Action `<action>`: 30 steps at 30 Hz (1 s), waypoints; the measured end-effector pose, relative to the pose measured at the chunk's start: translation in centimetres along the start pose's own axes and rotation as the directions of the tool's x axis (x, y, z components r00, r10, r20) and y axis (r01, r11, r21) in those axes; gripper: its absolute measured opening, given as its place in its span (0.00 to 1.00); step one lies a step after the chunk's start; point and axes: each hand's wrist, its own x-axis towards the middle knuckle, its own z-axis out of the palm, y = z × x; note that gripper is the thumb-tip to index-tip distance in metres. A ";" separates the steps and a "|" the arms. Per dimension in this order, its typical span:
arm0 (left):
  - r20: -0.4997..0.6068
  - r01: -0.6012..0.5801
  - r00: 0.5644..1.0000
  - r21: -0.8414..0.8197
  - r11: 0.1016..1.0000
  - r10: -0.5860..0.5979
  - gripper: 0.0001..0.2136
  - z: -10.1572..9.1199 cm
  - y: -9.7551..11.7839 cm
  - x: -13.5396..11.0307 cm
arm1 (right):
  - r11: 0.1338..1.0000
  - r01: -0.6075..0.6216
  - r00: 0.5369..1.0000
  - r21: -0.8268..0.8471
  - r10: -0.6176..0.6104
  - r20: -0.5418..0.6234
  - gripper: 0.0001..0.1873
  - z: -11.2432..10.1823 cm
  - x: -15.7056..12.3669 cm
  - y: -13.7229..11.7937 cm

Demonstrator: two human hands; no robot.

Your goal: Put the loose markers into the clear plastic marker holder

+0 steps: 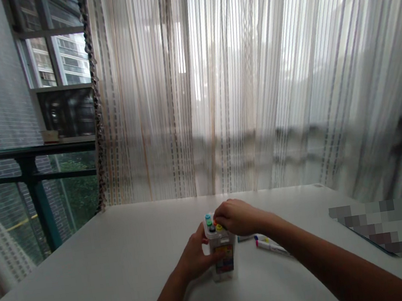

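Note:
A clear plastic marker box stands upright on the white table, with several coloured marker caps showing at its top. My left hand is wrapped round the box's left side and holds it. My right hand hovers over the box top with fingers curled down onto the caps; what they pinch is hidden. Loose markers lie on the table just right of the box, under my right forearm.
A sheer striped curtain hangs behind the table's far edge. At the left a window shows a dark green railing and buildings. A blurred flat object lies at the table's right.

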 end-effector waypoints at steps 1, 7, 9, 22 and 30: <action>0.002 -0.001 1.000 -0.004 1.000 0.001 0.25 0.0 0.0 0.0 | 1.000 0.008 1.000 0.016 -0.008 0.002 0.15 -0.1 0.0 0.1; 0.007 0.001 1.000 -0.029 1.000 0.000 0.25 0.0 0.2 0.0 | 0.989 0.047 0.998 0.139 -0.051 0.027 0.14 -1.0 -0.5 0.9; 0.012 0.004 1.000 -0.032 0.999 -0.004 0.25 0.0 0.3 0.0 | 0.989 0.041 0.997 0.145 -0.049 0.052 0.14 -1.2 -0.7 1.0; 0.003 0.001 1.000 -0.004 1.000 -0.001 0.28 0.0 0.0 0.0 | 0.996 0.010 0.999 -0.090 -0.014 -0.044 0.15 0.0 -0.1 0.2; 0.001 -0.001 1.000 -0.009 1.000 0.001 0.25 0.0 0.2 0.0 | 0.998 -0.012 0.980 0.064 0.024 -0.195 0.11 -0.7 -0.1 0.0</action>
